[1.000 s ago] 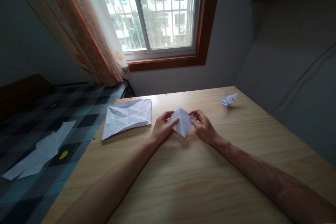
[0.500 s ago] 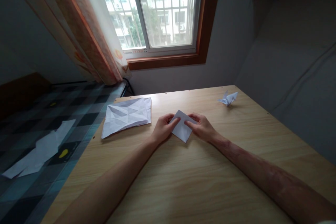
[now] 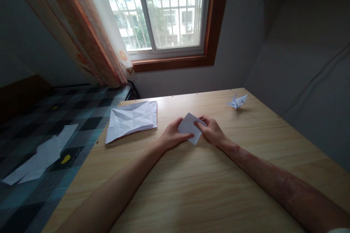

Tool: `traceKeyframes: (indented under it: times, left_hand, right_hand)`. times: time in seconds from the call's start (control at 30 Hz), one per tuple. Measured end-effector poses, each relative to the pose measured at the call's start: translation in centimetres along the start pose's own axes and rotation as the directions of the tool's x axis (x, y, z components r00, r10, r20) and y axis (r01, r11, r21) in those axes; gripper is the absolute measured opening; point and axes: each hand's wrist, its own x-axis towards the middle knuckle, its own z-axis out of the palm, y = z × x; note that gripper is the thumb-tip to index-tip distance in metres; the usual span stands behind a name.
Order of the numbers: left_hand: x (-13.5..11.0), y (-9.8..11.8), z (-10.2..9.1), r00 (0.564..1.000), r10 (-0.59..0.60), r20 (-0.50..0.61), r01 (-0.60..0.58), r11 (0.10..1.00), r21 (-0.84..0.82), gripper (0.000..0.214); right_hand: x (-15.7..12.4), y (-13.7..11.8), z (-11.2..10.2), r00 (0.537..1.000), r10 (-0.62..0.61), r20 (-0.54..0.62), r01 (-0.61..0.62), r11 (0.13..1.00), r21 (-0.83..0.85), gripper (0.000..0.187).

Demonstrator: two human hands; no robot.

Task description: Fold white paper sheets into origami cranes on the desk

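Observation:
A small folded white paper lies on the wooden table near its middle, between both my hands. My left hand pinches its left and lower edge, thumb on top. My right hand grips its right edge with the fingers curled over the paper. A creased white sheet lies flat on the table to the left of my hands. A small white paper crane stands near the far right corner.
A bed with a dark checked cover runs along the table's left edge, with loose white paper scraps on it. A barred window and a curtain are beyond the table. Grey fabric rises on the right.
The folded paper went from a wider diamond shape to a narrower folded piece. My left thumb slid down along its lower edge and both hands drew closer together.

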Motion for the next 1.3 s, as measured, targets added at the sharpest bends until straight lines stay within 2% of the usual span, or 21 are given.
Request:
traceKeyframes:
  times: [0.13,0.27,0.57,0.7,0.8,0.9,1.0,1.07,1.2,1.3]
  left_hand:
    - [0.0,0.1,-0.1,1.000,-0.003,0.001,0.003,1.000,0.009,0.053]
    - [0.2,0.2,-0.1,0.998,0.001,-0.064,0.002,0.999,0.041,0.040]
    - [0.5,-0.5,-0.1,0.986,-0.053,-0.157,0.051,0.999,-0.014,0.060]
    - [0.3,-0.5,-0.2,0.974,-0.122,-0.191,0.121,0.993,-0.019,0.062]
    - [0.2,-0.5,-0.2,0.966,-0.134,-0.221,0.136,0.991,-0.006,0.064]
    - [0.2,-0.4,-0.1,0.969,-0.100,-0.227,0.112,0.993,0.040,0.064]
    - [0.4,-0.3,-0.2,0.969,-0.008,-0.248,0.047,0.987,0.152,0.058]
    - [0.4,-0.3,-0.2,0.967,0.043,-0.250,0.010,0.978,0.208,0.051]
    - [0.4,-0.4,-0.3,0.977,0.073,-0.202,-0.025,0.973,0.231,0.033]
    - [0.3,-0.6,-0.2,0.980,0.069,-0.185,-0.030,0.979,0.202,0.031]
  right_hand:
    - [0.1,-0.1,-0.1,1.000,0.018,-0.007,-0.018,1.000,0.013,0.026]
    - [0.1,0.0,0.0,0.999,-0.006,0.038,0.004,0.998,0.056,0.027]
    - [-0.1,0.3,0.5,0.993,0.022,0.118,-0.031,0.997,0.072,0.032]
    - [-0.3,-0.2,0.4,0.992,0.031,0.122,-0.031,1.000,0.003,0.028]
    - [-0.4,-0.9,0.2,0.985,0.055,0.164,-0.049,0.998,-0.040,0.033]
    - [-0.5,-1.2,0.0,0.982,0.054,0.183,-0.044,0.997,-0.062,0.046]
    - [-0.3,-1.1,-0.2,0.984,0.012,0.177,0.011,0.992,-0.124,0.052]
    - [-0.2,-1.1,-0.3,0.984,-0.030,0.175,0.062,0.982,-0.178,0.048]
    - [-0.2,-1.1,-0.6,0.986,-0.086,0.141,0.121,0.958,-0.261,0.021]
    - [-0.2,-1.0,-0.8,0.992,-0.073,0.105,0.100,0.954,-0.283,0.028]
